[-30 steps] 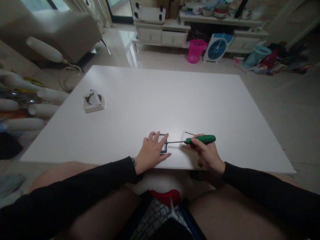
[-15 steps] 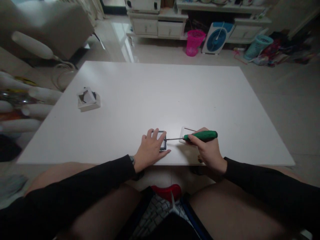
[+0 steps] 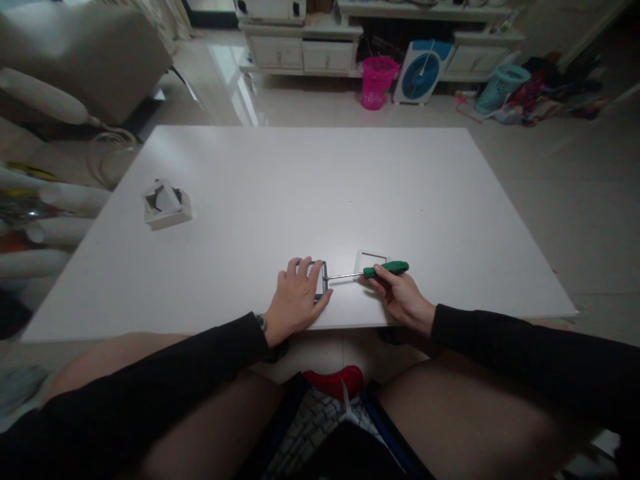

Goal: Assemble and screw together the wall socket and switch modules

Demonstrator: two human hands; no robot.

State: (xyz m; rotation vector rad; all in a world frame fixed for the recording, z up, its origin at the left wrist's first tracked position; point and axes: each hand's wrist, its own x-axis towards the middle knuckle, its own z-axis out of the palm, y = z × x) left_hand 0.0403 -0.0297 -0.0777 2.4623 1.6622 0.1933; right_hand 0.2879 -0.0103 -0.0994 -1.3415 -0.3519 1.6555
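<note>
Near the table's front edge, my left hand (image 3: 293,298) presses a small dark-grey rectangular frame (image 3: 325,272) against the tabletop, fingers over its top and thumb at its lower right. My right hand (image 3: 404,297) is closed on a green-handled screwdriver (image 3: 387,269). The screwdriver lies nearly level, its metal shaft pointing left and its tip at the frame's right side. Whether the tip sits in a screw is too small to tell. Behind the screwdriver is a flat white plate with a rectangular opening (image 3: 359,262), partly hidden by my right hand.
A small white box (image 3: 173,219) with white and dark pieces stands at the left of the white table (image 3: 310,180). Beyond the table are a pink basket (image 3: 377,83), a blue-and-white fan (image 3: 423,73), a blue basket (image 3: 503,90) and a white cabinet (image 3: 275,53).
My right hand has turned and its grip on the screwdriver's handle has shifted, uncovering more of the white plate. The tip stays at the frame's right side. The whole view has shifted slightly.
</note>
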